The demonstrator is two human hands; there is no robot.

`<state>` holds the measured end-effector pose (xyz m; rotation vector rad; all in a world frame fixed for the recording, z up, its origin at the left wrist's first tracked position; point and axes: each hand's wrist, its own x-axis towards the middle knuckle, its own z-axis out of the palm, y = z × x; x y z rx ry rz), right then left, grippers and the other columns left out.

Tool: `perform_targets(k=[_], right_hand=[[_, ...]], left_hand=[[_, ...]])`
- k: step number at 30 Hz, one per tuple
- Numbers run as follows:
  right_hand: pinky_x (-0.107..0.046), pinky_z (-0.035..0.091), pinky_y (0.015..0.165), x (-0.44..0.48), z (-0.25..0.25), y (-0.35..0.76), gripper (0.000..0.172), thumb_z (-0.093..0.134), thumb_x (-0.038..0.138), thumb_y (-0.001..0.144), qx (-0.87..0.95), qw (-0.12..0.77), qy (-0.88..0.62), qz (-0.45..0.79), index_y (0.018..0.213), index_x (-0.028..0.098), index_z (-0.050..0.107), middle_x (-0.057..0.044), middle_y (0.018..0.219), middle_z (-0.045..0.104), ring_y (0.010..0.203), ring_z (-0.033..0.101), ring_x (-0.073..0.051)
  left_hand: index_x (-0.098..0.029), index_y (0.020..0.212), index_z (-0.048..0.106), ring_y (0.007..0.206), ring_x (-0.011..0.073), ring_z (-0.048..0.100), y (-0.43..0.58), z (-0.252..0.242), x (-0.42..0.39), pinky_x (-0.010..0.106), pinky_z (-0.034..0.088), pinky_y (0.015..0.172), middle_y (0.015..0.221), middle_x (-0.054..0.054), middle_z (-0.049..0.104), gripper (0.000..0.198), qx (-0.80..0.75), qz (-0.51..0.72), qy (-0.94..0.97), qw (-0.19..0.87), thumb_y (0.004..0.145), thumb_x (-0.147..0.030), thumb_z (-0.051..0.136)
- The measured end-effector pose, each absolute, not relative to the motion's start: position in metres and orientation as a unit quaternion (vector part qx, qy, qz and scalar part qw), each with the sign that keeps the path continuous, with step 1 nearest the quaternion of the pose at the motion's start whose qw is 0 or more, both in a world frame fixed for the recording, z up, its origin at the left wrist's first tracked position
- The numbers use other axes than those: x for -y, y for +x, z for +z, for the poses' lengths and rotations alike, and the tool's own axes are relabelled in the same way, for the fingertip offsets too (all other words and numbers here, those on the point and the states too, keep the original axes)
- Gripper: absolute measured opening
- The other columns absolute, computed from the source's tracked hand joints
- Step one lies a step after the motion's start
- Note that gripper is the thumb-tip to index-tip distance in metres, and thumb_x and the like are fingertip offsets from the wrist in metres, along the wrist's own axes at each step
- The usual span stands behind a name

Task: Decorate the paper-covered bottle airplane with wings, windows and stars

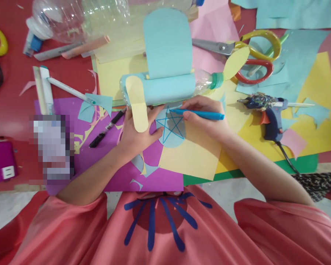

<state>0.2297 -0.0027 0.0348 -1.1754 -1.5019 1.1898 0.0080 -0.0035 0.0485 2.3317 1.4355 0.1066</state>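
My right hand grips a blue marker, its tip on a round piece of light blue paper. A five-pointed star drawn in blue lines fills much of that paper. My left hand lies with fingers spread, the thumb at the circle's left edge; some fingertips are hidden under a plastic bottle wrapped in light blue paper. The bottle lies on its side, with a green cap, an upright blue panel and a cream strip that hangs over my left hand.
Yellow and red scissors lie at upper right, above a blue glue gun whose cord runs to the front edge. A black marker, white markers and a blurred-out object are at left. Paper scraps lie around, over purple paper.
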Motion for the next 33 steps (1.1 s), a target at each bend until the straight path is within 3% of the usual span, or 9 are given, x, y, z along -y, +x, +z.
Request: perform_targets(k=[8, 13, 26, 33], right_hand=[[-0.025, 0.058, 0.062, 0.002, 0.022, 0.223, 0.006, 0.074, 0.024, 0.085, 0.626, 0.473, -0.470, 0.404, 0.085, 0.023, 0.069, 0.001, 0.079, 0.072, 0.068, 0.069, -0.012], [-0.026, 0.058, 0.061, 0.003, 0.020, 0.223, 0.006, 0.073, 0.028, 0.087, 0.639, 0.456, -0.483, 0.388, 0.086, 0.024, 0.069, 0.001, 0.080, 0.073, 0.068, 0.069, -0.013], [-0.029, 0.058, 0.065, 0.004, 0.022, 0.224, 0.014, 0.074, 0.037, 0.087, 0.636, 0.443, -0.495, 0.393, 0.089, 0.024, 0.069, 0.001, 0.081, 0.072, 0.072, 0.070, -0.014], [-0.030, 0.059, 0.065, 0.004, 0.025, 0.222, 0.008, 0.074, 0.030, 0.085, 0.625, 0.435, -0.511, 0.400, 0.084, 0.024, 0.069, 0.000, 0.081, 0.073, 0.071, 0.069, -0.015]], left_hand=[[-0.021, 0.146, 0.054, 0.122, 0.0328, 0.061, 0.007, 0.047, 0.004, 0.056, 0.037, 0.115, 0.112, 0.009, 0.070, 0.054, -0.507, 0.045, 0.838, 0.195, 0.093, -0.029, 0.059], [-0.022, 0.147, 0.053, 0.124, 0.0328, 0.060, 0.006, 0.045, 0.005, 0.056, 0.037, 0.116, 0.112, 0.009, 0.071, 0.054, -0.503, 0.057, 0.841, 0.191, 0.093, -0.029, 0.059], [-0.022, 0.146, 0.054, 0.125, 0.0336, 0.060, 0.007, 0.046, 0.005, 0.057, 0.039, 0.115, 0.112, 0.010, 0.071, 0.054, -0.503, 0.057, 0.841, 0.191, 0.093, -0.029, 0.059], [-0.025, 0.146, 0.054, 0.125, 0.0322, 0.059, 0.006, 0.046, 0.006, 0.054, 0.035, 0.118, 0.110, 0.008, 0.070, 0.053, -0.508, 0.062, 0.837, 0.193, 0.094, -0.030, 0.058]])
